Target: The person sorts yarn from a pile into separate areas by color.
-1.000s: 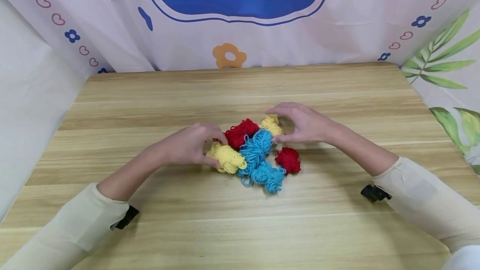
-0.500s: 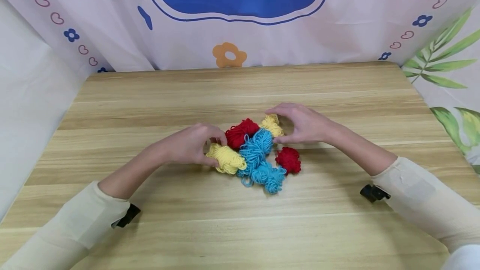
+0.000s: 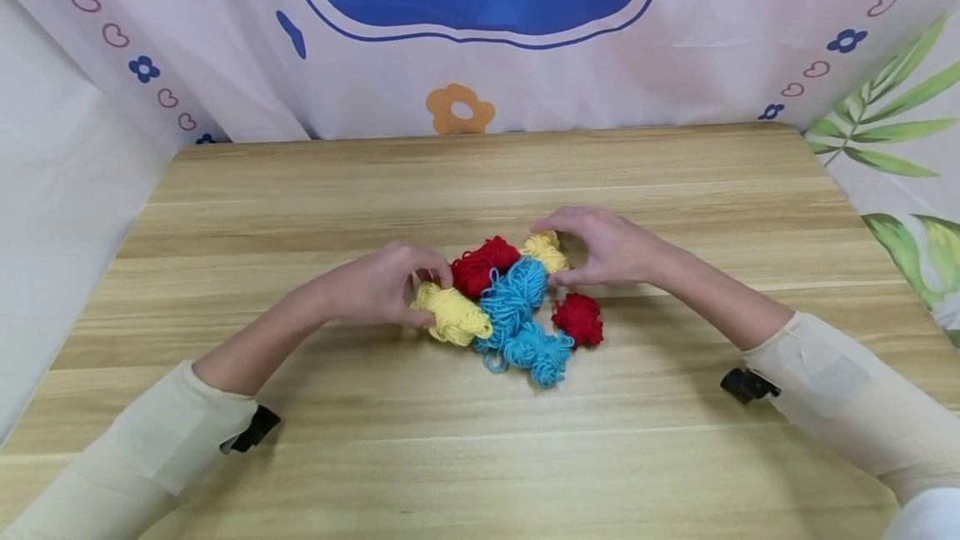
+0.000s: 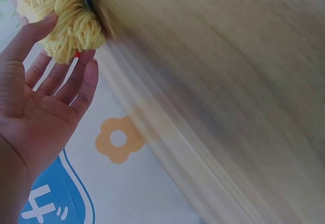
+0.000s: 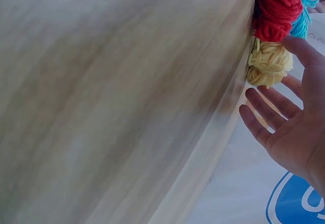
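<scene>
Yarn bundles lie bunched together mid-table. My left hand (image 3: pixel 386 286) is at the left end of a yellow yarn bundle (image 3: pixel 453 315), thumb touching it and fingers loosely bent on its far side. In the left wrist view, the thumb tip rests on this yellow bundle (image 4: pixel 63 21) above relaxed fingers. My right hand (image 3: pixel 611 247) arches around a smaller yellow bundle (image 3: pixel 545 251), its thumb beside a blue bundle (image 3: pixel 513 294). The right wrist view has loosely spread fingers (image 5: pixel 269 104) by the small yellow bundle (image 5: pixel 269 64). A red bundle (image 3: pixel 483 265) lies between the hands.
A smaller blue bundle (image 3: pixel 538 352) lies at the near side of the pile, with a small red bundle (image 3: pixel 577 319) to its right. The wooden table (image 3: pixel 480 465) meets a printed white cloth backdrop (image 3: pixel 600 82) at its far edge.
My left hand has drawn back very slightly, baring a little more of the yellow bundle's left end. The right hand and the other bundles stay practically still.
</scene>
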`<state>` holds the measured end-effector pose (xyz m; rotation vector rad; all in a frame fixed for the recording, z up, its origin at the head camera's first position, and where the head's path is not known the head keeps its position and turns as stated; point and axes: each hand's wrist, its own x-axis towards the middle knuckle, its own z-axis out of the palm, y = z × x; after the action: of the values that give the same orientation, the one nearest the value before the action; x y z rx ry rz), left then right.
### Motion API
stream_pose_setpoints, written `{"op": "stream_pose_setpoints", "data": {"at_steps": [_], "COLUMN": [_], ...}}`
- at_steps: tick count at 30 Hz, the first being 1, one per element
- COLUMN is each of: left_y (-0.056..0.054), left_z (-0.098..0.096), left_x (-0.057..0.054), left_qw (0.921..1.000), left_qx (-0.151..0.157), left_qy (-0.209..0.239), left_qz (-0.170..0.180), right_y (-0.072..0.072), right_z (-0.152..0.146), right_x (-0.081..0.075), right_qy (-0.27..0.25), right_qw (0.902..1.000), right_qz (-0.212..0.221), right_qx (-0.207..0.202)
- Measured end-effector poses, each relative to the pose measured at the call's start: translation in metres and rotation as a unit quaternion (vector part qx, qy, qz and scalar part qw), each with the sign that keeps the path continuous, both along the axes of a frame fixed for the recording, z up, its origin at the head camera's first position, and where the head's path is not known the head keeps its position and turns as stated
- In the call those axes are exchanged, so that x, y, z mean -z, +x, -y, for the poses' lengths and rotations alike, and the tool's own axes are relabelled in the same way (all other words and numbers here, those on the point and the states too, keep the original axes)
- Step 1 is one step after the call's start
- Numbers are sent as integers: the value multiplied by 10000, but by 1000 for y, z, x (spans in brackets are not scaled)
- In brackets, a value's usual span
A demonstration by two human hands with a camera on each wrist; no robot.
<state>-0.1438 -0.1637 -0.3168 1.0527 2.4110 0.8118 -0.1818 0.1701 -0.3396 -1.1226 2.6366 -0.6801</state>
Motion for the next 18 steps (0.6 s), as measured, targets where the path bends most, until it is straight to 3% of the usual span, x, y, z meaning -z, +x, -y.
{"op": "stream_pose_setpoints", "data": {"at_steps": [18], "left_y": [-9], "left_z": [12], "left_x": [-13], "left_qw": [9983], "left_qx": [-65], "left_qy": [580], "left_qz": [-30], "right_y": [0], "right_z": [5], "right_x": [0], "right_qy": [-12], "right_qw": [10000], "right_qz": [33], "right_qx": [33]}}
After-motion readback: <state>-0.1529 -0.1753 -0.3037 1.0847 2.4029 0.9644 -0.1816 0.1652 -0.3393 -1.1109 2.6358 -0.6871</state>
